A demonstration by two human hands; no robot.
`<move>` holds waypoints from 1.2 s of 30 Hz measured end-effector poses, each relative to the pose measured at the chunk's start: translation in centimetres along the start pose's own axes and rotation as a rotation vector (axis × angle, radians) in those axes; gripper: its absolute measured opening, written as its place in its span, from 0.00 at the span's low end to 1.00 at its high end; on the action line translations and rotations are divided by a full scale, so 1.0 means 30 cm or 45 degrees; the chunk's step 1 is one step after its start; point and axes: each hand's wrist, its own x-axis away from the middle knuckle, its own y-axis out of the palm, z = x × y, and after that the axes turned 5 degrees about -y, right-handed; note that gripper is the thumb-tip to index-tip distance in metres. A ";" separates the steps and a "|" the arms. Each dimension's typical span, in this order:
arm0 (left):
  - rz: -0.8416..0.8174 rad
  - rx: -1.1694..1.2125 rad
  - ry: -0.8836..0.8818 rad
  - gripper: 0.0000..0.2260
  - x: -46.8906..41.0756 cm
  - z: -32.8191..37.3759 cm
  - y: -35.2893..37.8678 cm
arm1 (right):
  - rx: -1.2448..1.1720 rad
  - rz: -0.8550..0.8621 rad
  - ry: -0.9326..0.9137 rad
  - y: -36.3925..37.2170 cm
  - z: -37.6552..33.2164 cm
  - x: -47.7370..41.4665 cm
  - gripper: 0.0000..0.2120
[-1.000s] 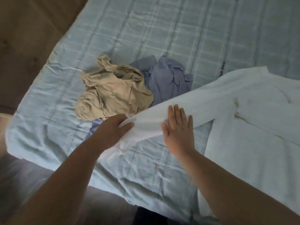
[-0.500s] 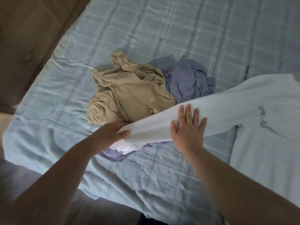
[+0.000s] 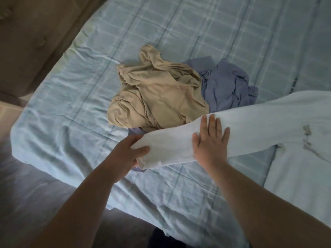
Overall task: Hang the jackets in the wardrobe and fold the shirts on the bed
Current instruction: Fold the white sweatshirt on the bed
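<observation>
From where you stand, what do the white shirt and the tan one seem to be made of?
The white shirt looks like a soft, matte, slightly fuzzy knit, perhaps cotton; its sleeve lies smooth and thick. The tan shirt looks thinner and drapier, with fine folds and a faint sheen, possibly a stretchy jersey. Neither can be told for certain.

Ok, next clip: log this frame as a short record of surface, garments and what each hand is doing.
surface: bed with a light blue checked cover
in work: white shirt, sleeve stretched out to the left
left hand: grips the sleeve's end
right hand: flat on the sleeve, palm down
waiting: tan garment crumpled on a blue garment
</observation>
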 end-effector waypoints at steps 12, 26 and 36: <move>-0.237 0.392 0.038 0.20 0.102 0.063 0.455 | -2.073 -0.203 0.296 -0.408 -0.043 0.223 0.22; -0.026 -0.189 0.399 0.19 0.015 -0.027 0.943 | -1.655 0.044 0.471 -0.349 0.536 0.229 0.11; 0.335 -1.935 0.988 0.38 -0.257 -0.203 1.390 | -1.344 0.239 0.561 -0.429 1.148 0.163 0.13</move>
